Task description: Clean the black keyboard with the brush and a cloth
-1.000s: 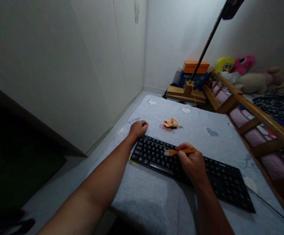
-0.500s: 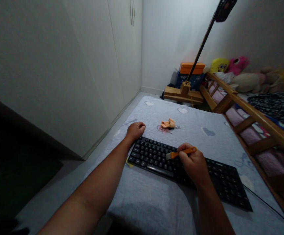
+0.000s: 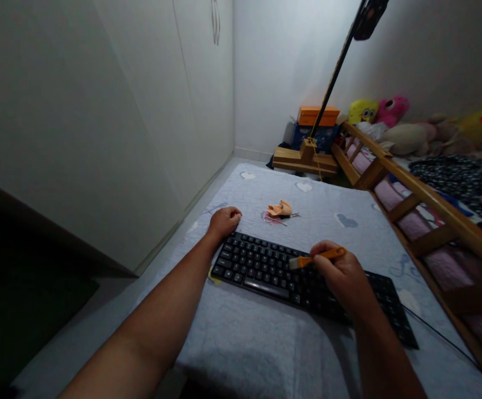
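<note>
A black keyboard (image 3: 261, 265) lies slantwise on the cloth-covered table. My right hand (image 3: 343, 272) is closed around a small brush (image 3: 306, 261) with an orange handle, held over the right-hand part of the keyboard. The pale bristles point left and are at the keys; whether they press on them I cannot tell. My left hand (image 3: 224, 220) rests with curled fingers at the keyboard's far left corner, and nothing shows in it. Part of the keyboard is hidden under my right hand and forearm.
Beyond the keyboard lie a crumpled orange-peach item (image 3: 280, 208) and thin metal tools (image 3: 294, 215). A cable (image 3: 436, 330) runs off to the right. A white cabinet (image 3: 141, 111) stands left, a wooden bed rail (image 3: 424, 194) right, and a pole on a wooden base (image 3: 305, 158) behind.
My right hand has moved the brush a little to the right along the keyboard. My left hand stays at the corner; the whole view has shifted slightly.
</note>
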Available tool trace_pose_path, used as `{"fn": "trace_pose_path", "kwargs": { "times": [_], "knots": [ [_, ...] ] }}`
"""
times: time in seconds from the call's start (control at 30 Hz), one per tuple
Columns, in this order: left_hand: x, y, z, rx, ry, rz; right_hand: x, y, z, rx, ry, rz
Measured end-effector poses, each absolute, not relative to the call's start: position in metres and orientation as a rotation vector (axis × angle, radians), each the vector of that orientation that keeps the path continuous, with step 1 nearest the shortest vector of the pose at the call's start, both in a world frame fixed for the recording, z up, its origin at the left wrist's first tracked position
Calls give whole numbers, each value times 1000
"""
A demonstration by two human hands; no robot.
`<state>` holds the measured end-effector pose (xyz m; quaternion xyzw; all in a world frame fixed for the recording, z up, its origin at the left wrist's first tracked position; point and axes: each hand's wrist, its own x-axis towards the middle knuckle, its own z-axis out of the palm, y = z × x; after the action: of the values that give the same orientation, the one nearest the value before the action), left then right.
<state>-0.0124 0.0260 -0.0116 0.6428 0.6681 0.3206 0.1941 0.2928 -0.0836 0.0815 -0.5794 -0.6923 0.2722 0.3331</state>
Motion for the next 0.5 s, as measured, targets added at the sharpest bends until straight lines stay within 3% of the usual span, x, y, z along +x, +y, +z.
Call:
{"fn": "trace_pose_path", "kwargs": {
  "times": [0.13, 0.33, 0.5],
  "knots": [
    [-13, 27, -13, 1807, 1870, 895, 303, -81, 79, -1507, -1848, 881],
    [-12, 27, -14, 1798, 1854, 918, 323, -78, 74, -1538, -1749, 705],
    [-12, 27, -14, 1796, 1834, 924, 324, -82, 62, -1451, -1722, 931]
  ]
}}
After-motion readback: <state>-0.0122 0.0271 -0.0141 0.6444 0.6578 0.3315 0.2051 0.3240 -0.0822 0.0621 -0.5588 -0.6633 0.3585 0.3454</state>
